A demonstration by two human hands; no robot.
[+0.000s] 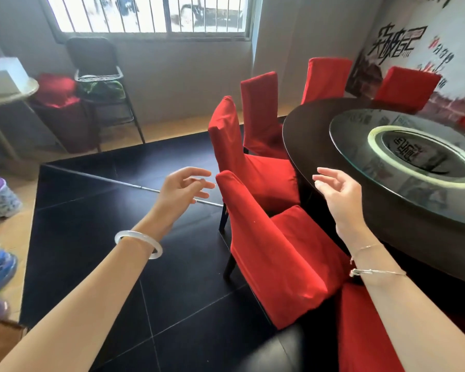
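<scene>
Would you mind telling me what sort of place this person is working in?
Probably a restaurant's private dining room: a large round table with a glass turntable, ringed by red-covered chairs, plus a child's high chair beneath the barred window.

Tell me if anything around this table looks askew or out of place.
The near chair looks askew: its back slants away from the table and crowds the next chair. The left hand and right hand hover open either side of its top. Red cloth lies heaped by the wall. Nothing spilled or broken shows.
</scene>
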